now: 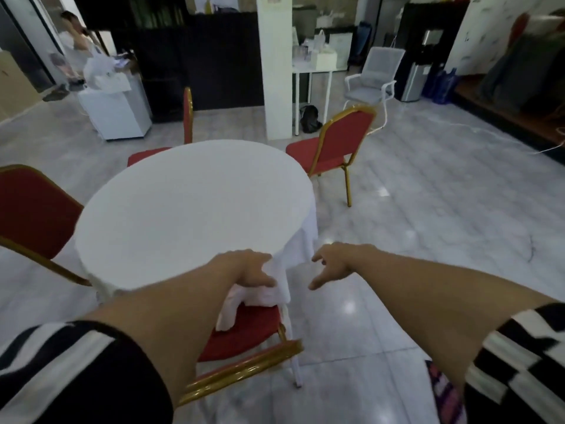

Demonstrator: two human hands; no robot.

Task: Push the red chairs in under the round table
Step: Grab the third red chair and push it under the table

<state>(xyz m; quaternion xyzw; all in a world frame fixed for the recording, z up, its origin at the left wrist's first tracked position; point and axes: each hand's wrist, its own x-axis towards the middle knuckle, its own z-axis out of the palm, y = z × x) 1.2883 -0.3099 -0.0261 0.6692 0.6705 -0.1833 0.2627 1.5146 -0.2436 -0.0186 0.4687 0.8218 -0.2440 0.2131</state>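
With the near chair (pixel 244 335) partly under the counter (pixel 189 206), the left hand (pixel 247 270) bunches the tablecloth (pixel 275 289) off its seat, the right hand (pixel 331 266) hangs spread and empty, so pushing its backrest seems next.

I have one view only, from the camera worn on the head; it looks forward and steeply down over the round table (pixel 189 203), whose near edge sits close beneath me; both forearms reach in from the bottom corners, so the lens rides just above and behind them; the wide angle bends the floor (pixel 428 240) and takes in the room's far wall at the top edge; there is no second view to overlap with this one.
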